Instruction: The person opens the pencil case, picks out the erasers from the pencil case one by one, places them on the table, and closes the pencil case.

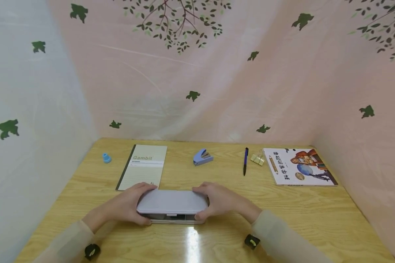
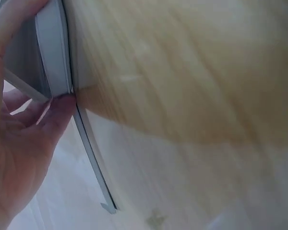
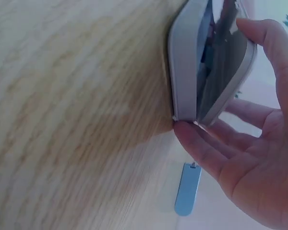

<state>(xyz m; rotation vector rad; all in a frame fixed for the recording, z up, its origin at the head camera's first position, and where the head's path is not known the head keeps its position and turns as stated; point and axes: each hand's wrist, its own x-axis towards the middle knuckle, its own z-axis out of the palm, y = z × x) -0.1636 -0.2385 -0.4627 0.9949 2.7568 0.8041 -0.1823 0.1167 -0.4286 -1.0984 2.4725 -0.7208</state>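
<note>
A pale grey hard pencil case (image 1: 172, 201) stands near the front of the table, its lid raised partway with a gap along the near side. At the left end my left hand (image 1: 133, 202) grips it, thumb at the front edge and fingers behind. My right hand (image 1: 218, 201) holds the other end in the same way. The right wrist view shows the thumb (image 3: 259, 29) on the lid's edge, with fingertips low at the back of the case (image 3: 185, 72). Dark contents show through the gap, mostly hidden.
Behind the case lie a Gambit notebook (image 1: 145, 168), a small light blue cone-shaped object (image 1: 106, 157), a blue stapler (image 1: 202, 157), a pen (image 1: 245, 161), a gold binder clip (image 1: 257, 159) and an illustrated book (image 1: 299, 167). Curtains (image 1: 171, 98) enclose the table's back and sides.
</note>
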